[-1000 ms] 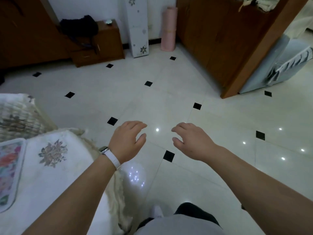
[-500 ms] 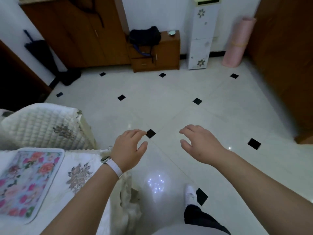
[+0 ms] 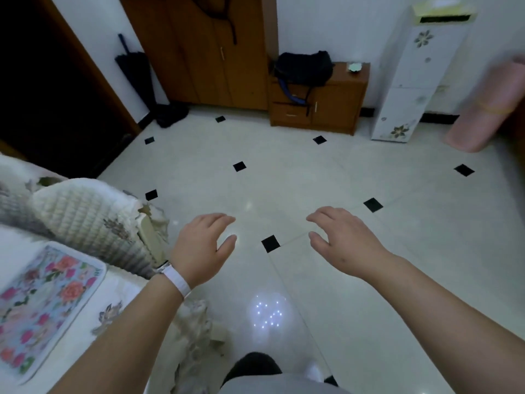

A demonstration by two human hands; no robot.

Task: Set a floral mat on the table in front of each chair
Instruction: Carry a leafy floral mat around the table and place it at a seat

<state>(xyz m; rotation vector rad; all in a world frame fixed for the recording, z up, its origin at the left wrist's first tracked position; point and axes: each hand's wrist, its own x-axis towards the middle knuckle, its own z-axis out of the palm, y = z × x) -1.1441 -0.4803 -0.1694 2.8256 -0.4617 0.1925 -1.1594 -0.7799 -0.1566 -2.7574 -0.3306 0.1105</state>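
Head view, single camera.

- Left hand (image 3: 203,245): empty, palm down, fingers loosely curved, thumb spread. It hovers over the floor (image 3: 284,172), just off the desk's corner. White wristband (image 3: 177,281) on that wrist.
- Right hand (image 3: 345,243): empty, same loose posture, out over open floor. The hands are well apart from each other and neither touches anything.
- Floral mat (image 3: 42,308): flat on the white-clothed desk (image 3: 125,285), at the frame's lower left. Its far short edge lies near the quilt-covered chair (image 3: 85,220).
- Key relation: the mat lies to the left of, and nearer the body than, both hands. Its long axis runs away from the person, leaning right toward the chair. The left hand is clearly the nearer one; the right would have to cross the body.
- Judgement: this chair's place looks served. No other mat is in view, so the next one must be found out of frame. Remaining places cannot be counted from here.
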